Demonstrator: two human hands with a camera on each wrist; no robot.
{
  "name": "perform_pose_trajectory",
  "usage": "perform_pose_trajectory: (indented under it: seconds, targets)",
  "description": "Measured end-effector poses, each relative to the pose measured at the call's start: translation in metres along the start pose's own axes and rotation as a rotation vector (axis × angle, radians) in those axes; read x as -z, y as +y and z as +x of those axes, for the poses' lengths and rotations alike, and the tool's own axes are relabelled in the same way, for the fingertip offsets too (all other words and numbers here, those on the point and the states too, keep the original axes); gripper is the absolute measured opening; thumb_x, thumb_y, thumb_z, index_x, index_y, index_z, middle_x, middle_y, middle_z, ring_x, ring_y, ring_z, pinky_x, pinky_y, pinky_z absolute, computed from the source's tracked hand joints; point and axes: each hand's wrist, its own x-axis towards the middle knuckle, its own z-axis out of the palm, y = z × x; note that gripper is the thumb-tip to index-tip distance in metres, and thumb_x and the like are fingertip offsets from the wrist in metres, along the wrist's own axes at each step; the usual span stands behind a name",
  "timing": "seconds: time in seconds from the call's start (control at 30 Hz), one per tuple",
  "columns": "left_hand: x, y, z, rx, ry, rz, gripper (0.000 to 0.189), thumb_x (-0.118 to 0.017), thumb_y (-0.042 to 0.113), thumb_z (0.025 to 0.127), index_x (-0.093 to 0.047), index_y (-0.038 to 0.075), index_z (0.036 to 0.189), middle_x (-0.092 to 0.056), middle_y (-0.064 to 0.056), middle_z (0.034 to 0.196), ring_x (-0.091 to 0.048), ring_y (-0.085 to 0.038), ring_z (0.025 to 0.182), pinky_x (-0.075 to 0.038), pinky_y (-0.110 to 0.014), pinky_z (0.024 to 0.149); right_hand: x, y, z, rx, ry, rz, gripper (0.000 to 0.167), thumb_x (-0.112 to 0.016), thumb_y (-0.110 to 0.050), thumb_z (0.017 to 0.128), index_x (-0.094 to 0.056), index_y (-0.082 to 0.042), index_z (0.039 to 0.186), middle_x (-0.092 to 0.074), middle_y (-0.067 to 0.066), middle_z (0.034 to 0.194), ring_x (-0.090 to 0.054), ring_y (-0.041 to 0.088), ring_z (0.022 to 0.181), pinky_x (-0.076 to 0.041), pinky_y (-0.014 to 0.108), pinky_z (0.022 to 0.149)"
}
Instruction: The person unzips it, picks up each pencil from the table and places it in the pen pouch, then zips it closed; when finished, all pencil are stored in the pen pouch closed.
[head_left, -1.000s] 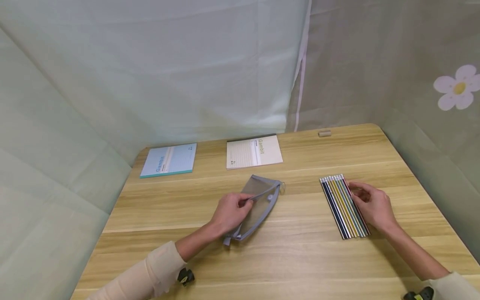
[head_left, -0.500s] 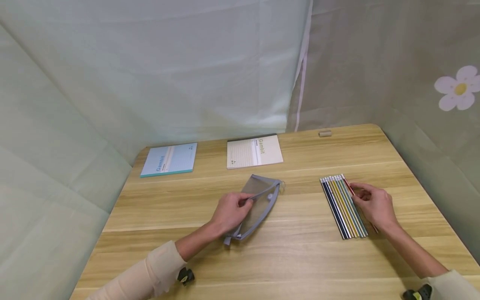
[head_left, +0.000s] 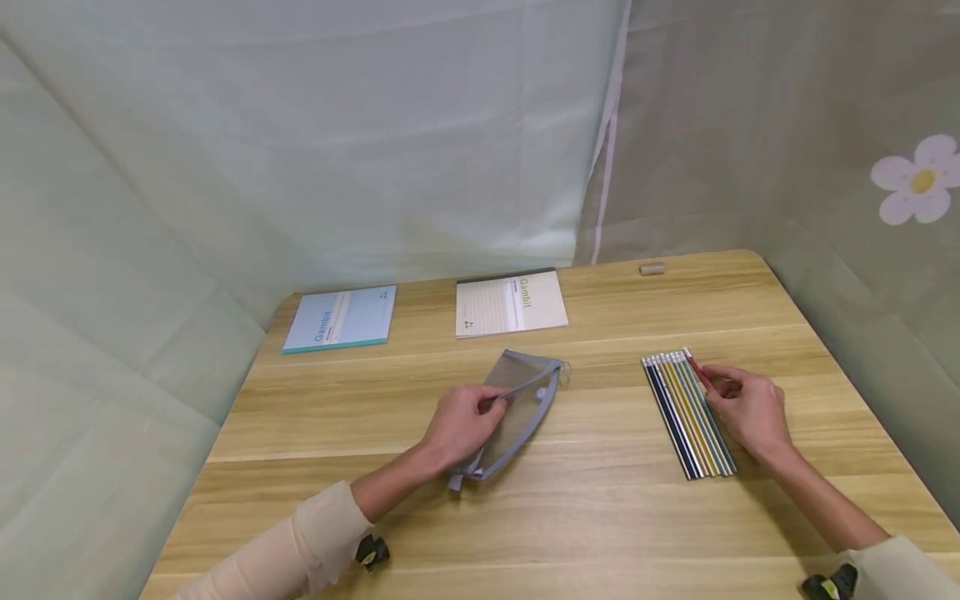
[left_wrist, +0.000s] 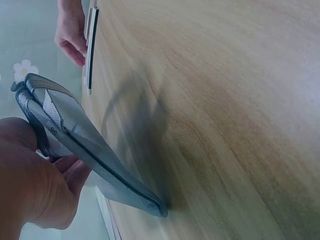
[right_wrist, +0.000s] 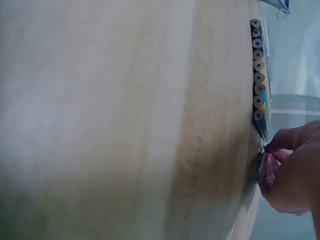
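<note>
In the head view my left hand (head_left: pixel 461 425) pinches the edge of a grey see-through zip pencil pouch (head_left: pixel 520 425). The left wrist view shows the pouch (left_wrist: pixel 95 145) tilted, one end down at the tabletop. At the right, my right hand (head_left: pixel 752 414) pinches a red pencil (head_left: pixel 698 370) between thumb and fingers, its white eraser end pointing away from me. The hand hides the pencil's lower part. Directly left of it lies a flat row of several pencils (head_left: pixel 687 421), dark, white, yellow and teal. Their unsharpened ends (right_wrist: pixel 258 77) line up in the right wrist view.
A blue notebook (head_left: pixel 341 318) lies at the back left of the wooden table (head_left: pixel 585 517). Beside it is a cream notebook (head_left: pixel 487 308). A small brownish cylinder (head_left: pixel 652 268) lies near the back edge. Cloth walls (head_left: pixel 390 150) stand around the table's back and sides.
My right hand has drawn the red pencil away from the row's right side, and its lower end has swung right, under the hand. The left hand and pouch have stayed put.
</note>
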Motion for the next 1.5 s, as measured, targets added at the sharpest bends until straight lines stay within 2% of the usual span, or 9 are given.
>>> perform_pose_trajectory:
  seconds: [0.13,0.37,0.47,0.63,0.7,0.87,0.97,1.17,1.5]
  targets:
    - [0.0,0.0,0.0,0.003,-0.003,0.001,0.028,-0.066,0.013,0.1,-0.08,0.009,0.124,-0.073,0.004,0.085,-0.049,-0.006,0.054,-0.04,-0.022,0.046,0.0,-0.004,0.003,-0.041,-0.007,0.024,0.038,-0.072,0.012,0.083,-0.074,0.009,0.121,-0.075,0.022,0.086,-0.063,0.011,0.068,-0.044,0.018,0.053]
    - [0.0,-0.001,0.001,0.005,-0.006,0.008,0.028,-0.065,0.013,0.101,-0.08,0.009,0.124,-0.073,0.003,0.086,-0.05,-0.006,0.055,-0.041,-0.023,0.047,0.007,-0.024,0.013,-0.13,-0.034,0.096,0.041,-0.067,0.007,0.088,-0.072,0.007,0.129,-0.073,0.024,0.1,-0.058,0.004,0.072,-0.045,0.022,0.05]
    - [0.0,-0.001,0.001,0.01,-0.011,0.0,0.028,-0.064,0.012,0.101,-0.079,0.008,0.124,-0.075,0.001,0.089,-0.051,-0.007,0.057,-0.041,-0.023,0.048,0.009,-0.039,0.017,-0.192,-0.092,0.153,0.043,-0.065,0.003,0.093,-0.069,0.004,0.136,-0.069,0.026,0.114,-0.059,0.005,0.079,-0.05,0.021,0.055]
    - [0.0,-0.002,0.002,0.008,-0.008,-0.005,0.027,-0.065,0.012,0.101,-0.08,0.008,0.123,-0.075,0.0,0.089,-0.05,-0.007,0.057,-0.041,-0.022,0.048,0.008,-0.059,0.024,-0.29,-0.237,0.307,0.048,-0.062,-0.001,0.1,-0.058,0.006,0.147,-0.061,0.027,0.13,-0.061,0.005,0.089,-0.056,0.023,0.067]
    - [0.0,-0.003,0.002,0.002,-0.004,-0.002,0.027,-0.065,0.012,0.101,-0.08,0.008,0.123,-0.074,0.001,0.087,-0.049,-0.006,0.056,-0.04,-0.022,0.048,0.005,-0.066,0.026,-0.318,-0.278,0.371,0.049,-0.062,-0.001,0.101,-0.055,0.008,0.149,-0.061,0.025,0.129,-0.06,0.005,0.088,-0.056,0.024,0.068]
    - [0.0,-0.003,0.002,-0.002,-0.002,0.005,0.027,-0.065,0.011,0.1,-0.08,0.009,0.122,-0.069,0.004,0.08,-0.047,-0.006,0.054,-0.038,-0.022,0.046,-0.006,-0.082,0.029,-0.356,-0.335,0.518,0.051,-0.062,0.006,0.098,-0.051,0.014,0.147,-0.067,0.006,0.111,-0.059,0.004,0.082,-0.054,0.024,0.067]
    - [0.0,-0.003,0.002,-0.003,-0.001,0.011,0.027,-0.065,0.011,0.1,-0.08,0.008,0.122,-0.069,0.004,0.08,-0.047,-0.006,0.055,-0.038,-0.022,0.046,-0.012,-0.092,0.028,-0.381,-0.382,0.583,0.05,-0.06,0.007,0.099,-0.048,0.017,0.146,-0.066,0.001,0.107,-0.062,0.006,0.084,-0.056,0.024,0.069]
    - [-0.001,-0.003,0.003,-0.015,0.006,0.027,0.026,-0.065,0.011,0.1,-0.08,0.008,0.122,-0.071,0.002,0.085,-0.048,-0.007,0.056,-0.039,-0.022,0.047,-0.027,-0.112,0.025,-0.438,-0.456,0.683,0.049,-0.058,0.006,0.103,-0.044,0.016,0.149,-0.066,0.006,0.111,-0.066,0.009,0.09,-0.058,0.025,0.074]
    - [-0.003,-0.001,0.003,-0.019,0.007,0.039,0.027,-0.065,0.011,0.1,-0.08,0.009,0.122,-0.072,0.003,0.086,-0.05,-0.006,0.058,-0.039,-0.022,0.048,-0.061,-0.13,0.018,-0.423,-0.454,0.821,0.049,-0.064,0.009,0.099,-0.049,0.017,0.145,-0.068,0.02,0.117,-0.071,0.016,0.091,-0.063,0.031,0.079]
